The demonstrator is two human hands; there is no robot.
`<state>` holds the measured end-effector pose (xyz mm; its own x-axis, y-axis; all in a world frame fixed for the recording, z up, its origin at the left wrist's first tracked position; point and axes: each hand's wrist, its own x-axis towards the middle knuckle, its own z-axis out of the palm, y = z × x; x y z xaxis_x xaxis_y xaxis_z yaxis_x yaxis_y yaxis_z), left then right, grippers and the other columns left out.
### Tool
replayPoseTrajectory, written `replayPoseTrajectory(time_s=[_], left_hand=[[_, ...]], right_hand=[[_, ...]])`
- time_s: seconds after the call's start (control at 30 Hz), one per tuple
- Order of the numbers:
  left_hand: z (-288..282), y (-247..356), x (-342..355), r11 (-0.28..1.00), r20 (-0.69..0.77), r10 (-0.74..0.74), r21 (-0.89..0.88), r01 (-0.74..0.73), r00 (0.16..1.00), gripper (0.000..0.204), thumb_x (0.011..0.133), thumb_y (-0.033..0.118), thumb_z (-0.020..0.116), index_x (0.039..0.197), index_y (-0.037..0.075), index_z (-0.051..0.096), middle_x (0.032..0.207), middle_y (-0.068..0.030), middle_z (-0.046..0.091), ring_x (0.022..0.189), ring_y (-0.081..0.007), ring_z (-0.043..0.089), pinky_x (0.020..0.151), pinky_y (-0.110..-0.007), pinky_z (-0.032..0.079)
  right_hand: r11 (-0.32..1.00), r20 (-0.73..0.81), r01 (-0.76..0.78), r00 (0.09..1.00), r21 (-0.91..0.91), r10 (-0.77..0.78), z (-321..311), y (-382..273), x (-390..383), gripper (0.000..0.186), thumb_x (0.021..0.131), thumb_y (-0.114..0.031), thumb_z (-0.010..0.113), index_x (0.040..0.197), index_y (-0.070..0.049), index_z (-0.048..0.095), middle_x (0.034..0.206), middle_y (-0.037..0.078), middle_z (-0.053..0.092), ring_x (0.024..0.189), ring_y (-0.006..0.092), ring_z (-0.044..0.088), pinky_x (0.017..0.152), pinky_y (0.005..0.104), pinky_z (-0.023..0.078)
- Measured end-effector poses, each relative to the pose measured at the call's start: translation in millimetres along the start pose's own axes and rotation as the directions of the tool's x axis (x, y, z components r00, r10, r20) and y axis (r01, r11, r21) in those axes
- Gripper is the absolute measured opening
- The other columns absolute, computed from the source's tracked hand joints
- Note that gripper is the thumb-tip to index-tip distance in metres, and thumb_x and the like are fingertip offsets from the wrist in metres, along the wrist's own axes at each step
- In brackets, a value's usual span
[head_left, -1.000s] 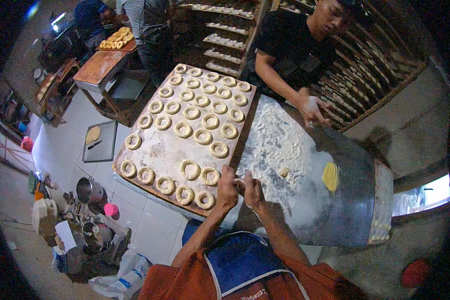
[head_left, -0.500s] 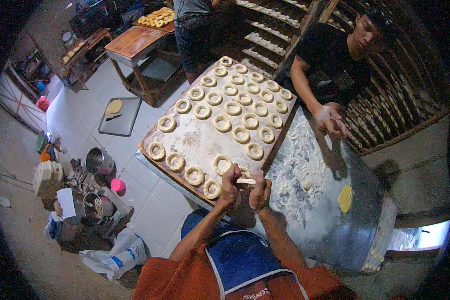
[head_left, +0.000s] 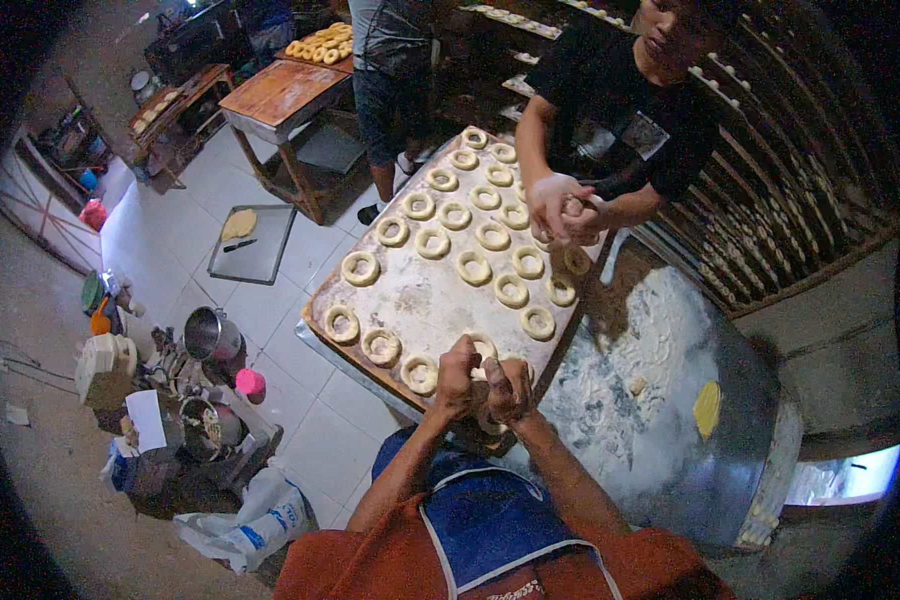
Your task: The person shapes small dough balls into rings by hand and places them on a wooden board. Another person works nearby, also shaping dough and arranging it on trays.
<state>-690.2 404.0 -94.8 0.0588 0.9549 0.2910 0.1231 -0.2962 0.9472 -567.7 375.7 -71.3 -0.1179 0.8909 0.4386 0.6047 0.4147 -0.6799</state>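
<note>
My left hand and my right hand are side by side over the near edge of a floured wooden board. The fingers of both are curled closed around a pale dough ring, mostly hidden by them. Just beyond my knuckles lies another dough ring, partly covered. Several more rings stand in rows on the board, such as one dough ring left of my left hand. The middle left of the board shows bare floured wood.
Across the board's far right, a co-worker's hands are pressed together around some dough. A floured metal table holds a flat yellow dough piece. Racks stand behind. On the floor at left are a tray and a pot.
My hands have drawn closer together and now hide most of the ring that showed between them. The co-worker has moved left, from the metal table to over the board, bringing both hands together.
</note>
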Motion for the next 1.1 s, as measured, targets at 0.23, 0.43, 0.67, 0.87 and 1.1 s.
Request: replayPoseTrajectory(time_s=[0.23, 0.43, 0.67, 0.87, 1.1], left_hand=[[-35, -29, 16, 0.929, -0.090, -0.351, -0.158, 0.335, 0.932, 0.025, 0.092, 0.022, 0.052, 0.076, 0.005, 0.043, 0.066, -0.0069, 0.042, 0.061, -0.0175, 0.045, 0.054, -0.033, 0.038], [-62, -41, 72, 0.909, -0.299, -0.162, 0.326, 0.260, 0.941, 0.023, 0.096, 0.023, 0.045, 0.086, 0.003, 0.051, 0.073, -0.0160, 0.051, 0.068, -0.0323, 0.052, 0.062, -0.042, 0.042], [-97, 21, -3, 0.653, -0.350, 0.048, 0.719, 0.236, 0.935, 0.018, 0.081, 0.011, 0.058, 0.097, 0.002, 0.057, 0.090, -0.0153, 0.058, 0.088, -0.0359, 0.055, 0.081, -0.046, 0.040], [-84, 31, -76, 0.779, -0.257, -0.007, 0.604, 0.166, 0.966, 0.014, 0.076, 0.002, 0.059, 0.090, 0.005, 0.058, 0.085, -0.0115, 0.056, 0.080, -0.0300, 0.052, 0.075, -0.042, 0.037], [-40, 59, -66, 0.866, -0.138, 0.083, 0.500, -0.003, 0.987, 0.016, 0.073, -0.001, 0.062, 0.088, 0.005, 0.058, 0.083, -0.0108, 0.057, 0.080, -0.0294, 0.053, 0.077, -0.041, 0.040]], right_hand=[[0.895, 0.206, -0.242, 0.963, 0.375, 0.174, 12, -8, 33, 0.041, 0.094, -0.039, 0.048, 0.088, -0.001, 0.062, 0.071, 0.012, 0.060, 0.066, 0.0252, 0.057, 0.063, 0.0366, 0.045], [0.869, 0.282, -0.474, 0.861, 0.145, 0.422, 30, 8, 83, 0.047, 0.079, -0.026, 0.073, 0.115, -0.001, 0.057, 0.101, 0.023, 0.066, 0.093, 0.0379, 0.065, 0.081, 0.0430, 0.051], [0.887, 0.231, -0.461, 0.862, -0.010, 0.450, -47, 2, 1, 0.051, 0.079, -0.012, 0.073, 0.126, -0.006, 0.054, 0.102, 0.019, 0.065, 0.089, 0.0286, 0.065, 0.079, 0.0358, 0.053], [0.603, 0.080, -0.794, 0.608, 0.079, 0.790, -125, 34, -86, 0.032, 0.091, -0.007, 0.060, 0.123, -0.007, 0.055, 0.089, 0.011, 0.066, 0.074, 0.0179, 0.065, 0.064, 0.0324, 0.053], [0.710, -0.171, -0.696, 0.691, 0.104, 0.702, -180, 86, -138, 0.018, 0.099, -0.010, 0.052, 0.114, -0.001, 0.053, 0.077, 0.009, 0.061, 0.071, 0.0148, 0.064, 0.060, 0.0300, 0.051]])
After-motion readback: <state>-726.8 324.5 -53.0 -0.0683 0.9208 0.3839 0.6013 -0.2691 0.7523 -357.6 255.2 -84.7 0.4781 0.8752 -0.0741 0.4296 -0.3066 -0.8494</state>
